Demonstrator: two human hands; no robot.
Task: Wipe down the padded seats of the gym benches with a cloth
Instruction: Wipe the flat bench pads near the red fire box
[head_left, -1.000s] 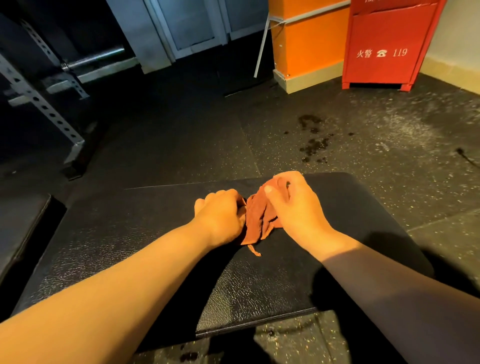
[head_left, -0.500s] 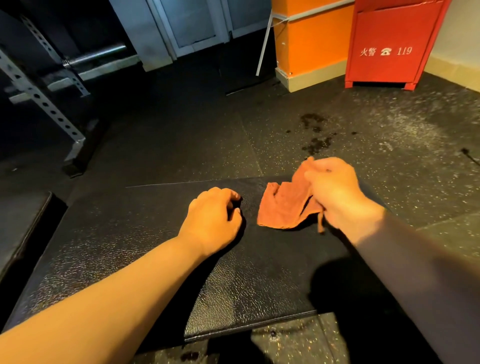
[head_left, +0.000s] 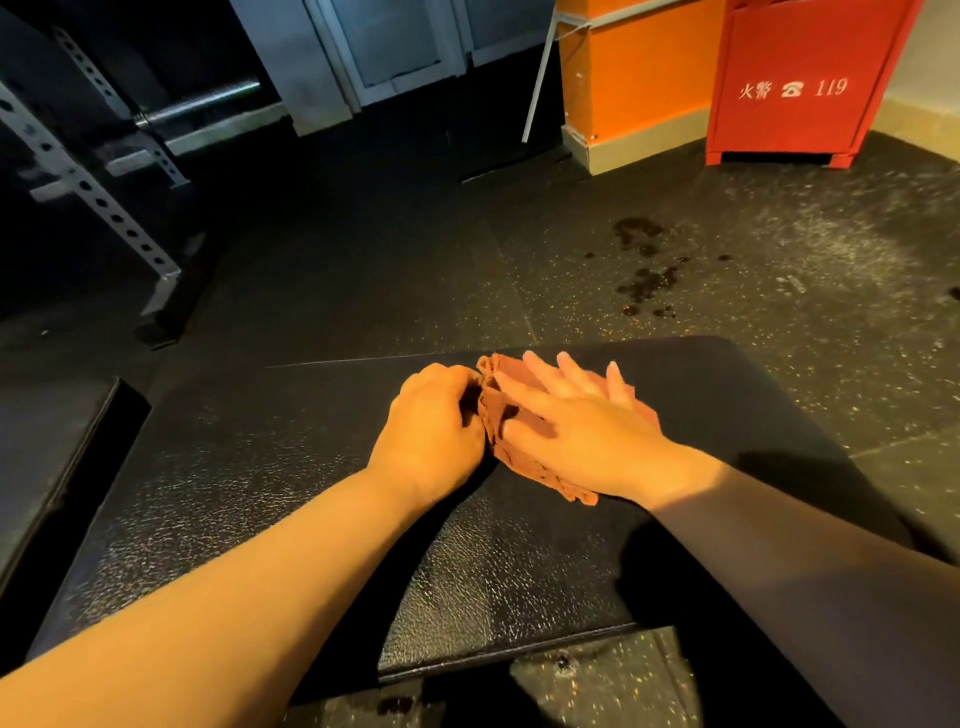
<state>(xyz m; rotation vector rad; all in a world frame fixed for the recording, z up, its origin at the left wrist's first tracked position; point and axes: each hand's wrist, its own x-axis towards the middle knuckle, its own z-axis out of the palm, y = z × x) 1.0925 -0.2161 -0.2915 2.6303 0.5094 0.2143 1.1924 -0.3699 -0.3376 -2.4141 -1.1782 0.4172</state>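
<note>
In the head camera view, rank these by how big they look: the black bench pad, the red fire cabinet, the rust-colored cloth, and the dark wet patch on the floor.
Largest to smallest as they appear:
1. bench pad
2. fire cabinet, cut off at the top and farther away, so its true size is unsure
3. cloth, partly hidden under the right hand
4. wet patch, close to the cloth in apparent size

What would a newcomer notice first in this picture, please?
Two hands meet on a rust cloth at the far middle of a black padded seat: the right hand lies flat on it, the left hand curls at its edge. Behind, a red cabinet stands at top right.
</note>
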